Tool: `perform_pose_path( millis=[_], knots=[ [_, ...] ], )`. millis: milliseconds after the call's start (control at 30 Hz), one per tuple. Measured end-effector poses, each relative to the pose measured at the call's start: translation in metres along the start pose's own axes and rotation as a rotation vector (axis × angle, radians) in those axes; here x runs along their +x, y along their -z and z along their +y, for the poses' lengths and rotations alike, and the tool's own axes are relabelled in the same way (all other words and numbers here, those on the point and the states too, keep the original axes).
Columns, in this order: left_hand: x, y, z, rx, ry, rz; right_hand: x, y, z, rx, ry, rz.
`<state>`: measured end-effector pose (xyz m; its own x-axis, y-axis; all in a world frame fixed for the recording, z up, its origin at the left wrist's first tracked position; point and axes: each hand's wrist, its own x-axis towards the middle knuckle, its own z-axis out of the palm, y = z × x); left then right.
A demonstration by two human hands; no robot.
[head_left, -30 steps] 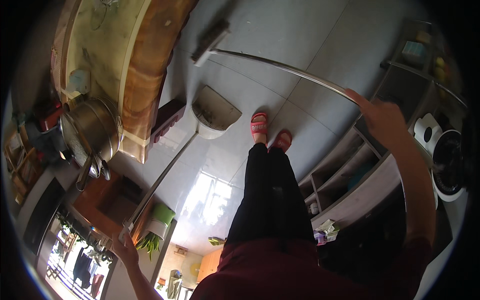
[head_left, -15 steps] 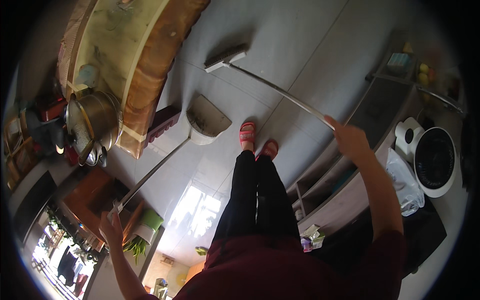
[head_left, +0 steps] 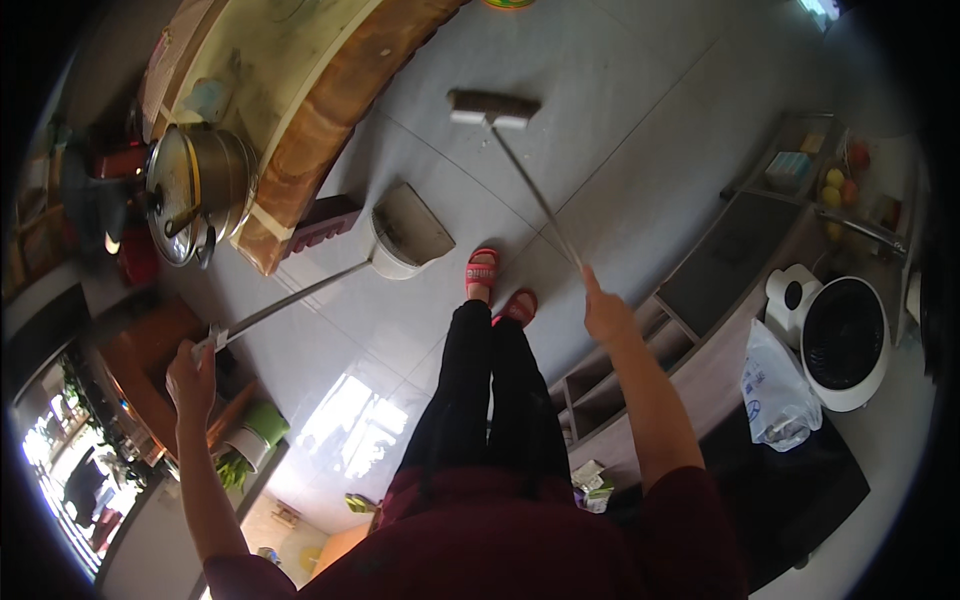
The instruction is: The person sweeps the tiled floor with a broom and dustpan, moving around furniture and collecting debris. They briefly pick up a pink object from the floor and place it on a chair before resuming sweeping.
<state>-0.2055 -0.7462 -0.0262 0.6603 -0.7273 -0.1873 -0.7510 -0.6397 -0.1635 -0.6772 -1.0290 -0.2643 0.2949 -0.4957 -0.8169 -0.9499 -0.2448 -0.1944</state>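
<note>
My left hand [head_left: 192, 368] grips the end of a long metal handle that leads to a grey dustpan [head_left: 405, 235] resting on the tiled floor, just left of my feet in red sandals [head_left: 497, 286]. My right hand [head_left: 606, 312] holds the thin metal pole of a broom [head_left: 530, 180]. The broom's brush head [head_left: 492, 108] touches the floor ahead of me, some way beyond the dustpan. I stand in black trousers and a dark red top.
A thick wooden table [head_left: 290, 90] with a steel lidded pot [head_left: 192, 190] stands at the upper left. A low shelf unit [head_left: 690, 320] runs along my right, with a white fan [head_left: 838, 340], a plastic bag [head_left: 775, 392] and fruit [head_left: 838, 180]. Green plants [head_left: 235, 465] sit lower left.
The broom head has swung closer and to the right across the floor. My right hand has dropped lower and come inward. The dustpan stays by my feet.
</note>
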Motion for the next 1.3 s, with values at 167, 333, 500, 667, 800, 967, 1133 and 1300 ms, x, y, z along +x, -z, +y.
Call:
perform_pose_path(
  millis=[167,333,500,667,800,967,1133,1300],
  knots=[
    [-0.003,0.002,0.01,0.052,0.071,-0.032,-0.095,-0.01,0.047,0.161,0.128,0.105],
    [0.003,0.001,0.018,0.086,0.062,-0.024,-0.098,-0.049,0.043,0.282,-0.017,0.222],
    [0.006,0.006,0.022,0.038,0.068,-0.033,-0.067,-0.132,-0.013,0.381,-0.118,0.135],
    [0.001,0.005,0.018,0.093,0.08,-0.051,-0.134,-0.204,-0.088,0.405,-0.02,0.05],
    [-0.001,0.015,0.027,0.057,0.12,-0.125,-0.162,-0.253,-0.126,0.576,0.11,0.079],
    [-0.007,0.011,0.009,-0.03,0.127,-0.143,-0.229,-0.198,-0.154,1.031,-0.012,-0.175],
    [-0.014,0.01,-0.002,-0.038,0.123,-0.178,-0.205,-0.194,-0.139,0.447,0.244,0.254],
    [-0.02,0.01,0.003,-0.046,0.108,-0.164,-0.15,-0.197,-0.179,0.422,-0.023,0.069]
  ],
)
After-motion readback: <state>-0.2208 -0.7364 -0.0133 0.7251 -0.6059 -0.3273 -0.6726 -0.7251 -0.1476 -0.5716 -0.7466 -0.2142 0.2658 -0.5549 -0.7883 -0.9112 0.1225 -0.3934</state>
